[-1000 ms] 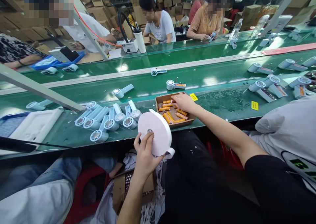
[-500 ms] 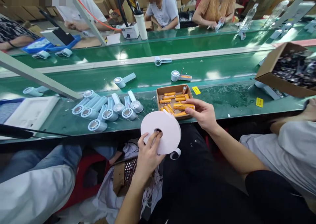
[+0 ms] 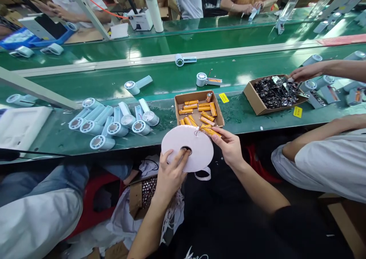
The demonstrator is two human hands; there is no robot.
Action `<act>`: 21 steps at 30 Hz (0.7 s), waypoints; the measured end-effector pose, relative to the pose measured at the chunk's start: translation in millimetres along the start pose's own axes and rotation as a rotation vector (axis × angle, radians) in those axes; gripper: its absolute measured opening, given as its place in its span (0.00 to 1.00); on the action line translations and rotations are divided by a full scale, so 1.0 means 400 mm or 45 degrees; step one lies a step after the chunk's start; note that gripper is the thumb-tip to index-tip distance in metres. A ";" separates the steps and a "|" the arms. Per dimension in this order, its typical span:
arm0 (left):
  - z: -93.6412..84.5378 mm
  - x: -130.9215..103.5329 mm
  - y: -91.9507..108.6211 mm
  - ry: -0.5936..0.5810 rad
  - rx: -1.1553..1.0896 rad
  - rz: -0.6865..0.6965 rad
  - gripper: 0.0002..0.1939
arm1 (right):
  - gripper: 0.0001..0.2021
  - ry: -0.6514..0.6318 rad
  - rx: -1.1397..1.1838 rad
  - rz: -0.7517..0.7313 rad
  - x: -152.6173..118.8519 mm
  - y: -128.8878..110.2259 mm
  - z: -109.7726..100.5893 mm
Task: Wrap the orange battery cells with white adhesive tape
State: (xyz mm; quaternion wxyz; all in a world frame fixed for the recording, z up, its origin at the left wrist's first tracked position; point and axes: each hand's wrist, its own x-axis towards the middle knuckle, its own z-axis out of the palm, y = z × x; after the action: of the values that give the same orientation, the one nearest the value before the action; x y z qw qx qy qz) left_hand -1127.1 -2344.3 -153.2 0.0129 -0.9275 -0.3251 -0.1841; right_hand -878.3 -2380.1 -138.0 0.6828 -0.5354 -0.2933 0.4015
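Note:
My left hand point(image 3: 173, 169) grips a wide white tape roll point(image 3: 197, 148), two fingers in its core hole. A loose strip of tape curls out below the roll. Between the fingers of my right hand point(image 3: 230, 146) is an orange battery point(image 3: 210, 130) with thin wires, close to the roll's upper right edge. Just beyond, a cardboard tray point(image 3: 221, 118) holds several more orange batteries point(image 3: 188, 106). Several pale blue fan bodies point(image 3: 114, 128) lie grouped to the left of the tray.
On the green belt point(image 3: 166, 84) lie a few more fan bodies point(image 3: 132, 87). A co-worker's hand point(image 3: 305, 71) reaches over a box of small dark parts point(image 3: 276, 93) at right. Yellow labels point(image 3: 297, 112) lie nearby. People sit on both sides and across.
My right hand has drawn the battery out of the tray toward the roll. The box of dark parts now sits lower on the table, with a co-worker's hand at it. The view has shifted.

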 end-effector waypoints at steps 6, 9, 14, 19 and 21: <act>-0.071 0.018 -0.065 -0.052 0.152 0.233 0.32 | 0.23 -0.664 -0.432 0.158 0.099 -0.122 -0.090; -0.101 0.049 -0.073 -0.057 0.165 0.302 0.36 | 0.18 -0.851 -0.588 0.183 0.131 -0.165 -0.088; -0.071 0.082 0.011 0.190 0.203 0.053 0.35 | 0.23 -0.109 0.220 0.103 0.049 -0.068 -0.003; -0.028 0.016 0.132 0.050 0.013 0.115 0.30 | 0.23 0.270 0.505 -0.053 0.083 -0.050 -0.071; -0.034 0.008 0.133 -0.038 -0.108 0.270 0.28 | 0.23 0.352 0.472 -0.218 0.147 -0.092 -0.137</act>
State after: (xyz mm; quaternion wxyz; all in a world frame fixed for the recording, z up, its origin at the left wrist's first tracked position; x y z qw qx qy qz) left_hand -1097.0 -2386.4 -134.4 -0.0116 -0.9590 -0.2172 -0.1815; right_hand -794.4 -2360.6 -118.3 0.8346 -0.4239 -0.1626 0.3121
